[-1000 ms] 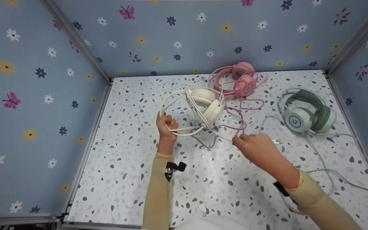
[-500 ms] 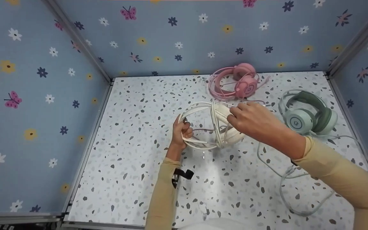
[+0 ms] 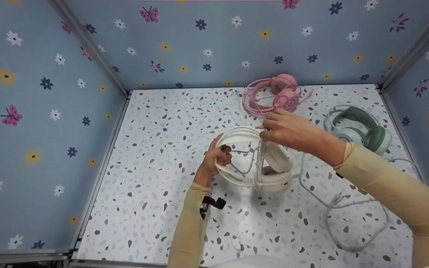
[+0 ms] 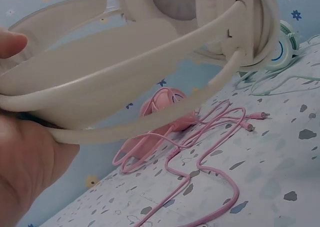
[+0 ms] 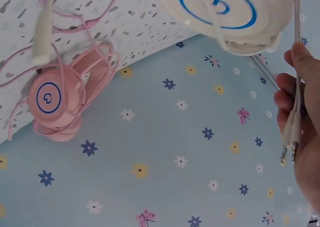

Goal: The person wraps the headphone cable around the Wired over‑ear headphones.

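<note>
My left hand [image 3: 216, 158] grips the headband of the white headphones [image 3: 277, 183], its fingers curled round the band. The ear cups point right, held over the table. In the left wrist view the band [image 4: 100, 94] runs up from the palm. Strands of white cable [image 3: 259, 163] lie wound across the headphones beside the ear cups. My right hand [image 3: 292, 130] is above the cups, pinching the cable between thumb and fingers. In the right wrist view two metal-tipped plugs [image 5: 289, 154] hang below those fingers, and a blue ring logo [image 5: 218, 7] marks one white cup.
Pink headphones [image 3: 286, 99] lie by the back wall, their pink cable [image 4: 220, 179] trailing over the table towards the front. Green headphones [image 3: 380, 139] lie at the right, partly behind my right forearm, with a loose green cable [image 3: 330, 223]. Flower-patterned panels [image 3: 184, 37] enclose the speckled table [image 3: 140, 208].
The white headphones have come right and nearer, turning in my left hand. My right hand, earlier drawing the cable out to the right, has moved up over the ear cups, with the cable round them.
</note>
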Tool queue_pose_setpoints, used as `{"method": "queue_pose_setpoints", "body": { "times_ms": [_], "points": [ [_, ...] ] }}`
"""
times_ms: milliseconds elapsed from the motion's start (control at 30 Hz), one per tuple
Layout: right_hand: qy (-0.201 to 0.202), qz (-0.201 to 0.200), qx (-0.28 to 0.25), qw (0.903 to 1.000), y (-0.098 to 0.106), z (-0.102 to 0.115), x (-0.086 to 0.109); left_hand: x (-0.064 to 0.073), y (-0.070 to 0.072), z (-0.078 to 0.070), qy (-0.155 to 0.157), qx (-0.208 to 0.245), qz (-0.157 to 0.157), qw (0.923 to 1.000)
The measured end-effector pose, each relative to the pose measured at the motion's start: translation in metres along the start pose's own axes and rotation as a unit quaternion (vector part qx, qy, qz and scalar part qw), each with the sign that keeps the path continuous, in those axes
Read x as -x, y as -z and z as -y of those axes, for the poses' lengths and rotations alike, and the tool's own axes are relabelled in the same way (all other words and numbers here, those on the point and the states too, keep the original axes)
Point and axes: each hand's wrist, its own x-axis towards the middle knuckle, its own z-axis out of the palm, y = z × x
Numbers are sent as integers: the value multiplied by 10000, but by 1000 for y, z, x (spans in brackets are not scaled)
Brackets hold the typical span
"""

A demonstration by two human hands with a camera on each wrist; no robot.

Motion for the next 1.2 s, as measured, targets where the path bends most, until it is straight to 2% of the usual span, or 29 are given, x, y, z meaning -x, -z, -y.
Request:
{"method": "queue_pose_setpoints", "body": {
  "times_ms": [100,167,267,367,433,500,633,800,900,933,1000,1067,1133,1200],
  "points": [
    [112,-323,142,9993,-6,-6,2,-2,-2,0,142,226,382,9989],
    [103,-426,49,9990,-10,-8,3,-2,-3,0,168,380,473,9980],
    [-110,-434,-449,9980,-18,-10,5,-1,-4,2,87,503,419,9978],
    [-648,-332,-1108,9912,-29,-9,8,1,-4,4,-18,487,216,9986],
    [-1107,-326,-1627,9799,-38,-8,12,3,-4,6,-107,429,54,9990],
    [-1580,-422,-2125,9634,-48,-5,15,4,-4,8,-204,328,-127,9992],
    [-2283,-606,-2744,9321,-62,1,19,5,-4,13,-396,181,-510,9977],
    [-2729,-155,-3535,8946,-67,13,24,8,-6,16,-398,518,-934,9935],
    [-2789,94,-3804,8817,-70,21,27,10,-6,19,-400,742,-1043,9910],
    [-2817,57,-3747,8833,-72,23,26,11,-6,20,-406,763,-1075,9904],
    [-2941,-121,-3416,8926,-79,28,24,10,-6,22,-457,759,-1133,9896],
    [-3193,-347,-3012,8978,-87,34,21,9,-6,25,-497,722,-1232,9885],
    [-3438,-527,-2632,8998,-96,38,20,9,-6,28,-526,567,-1349,9878],
    [-3590,-673,-2462,8978,-101,38,21,9,-6,31,-503,352,-1438,9877]
  ]
}}
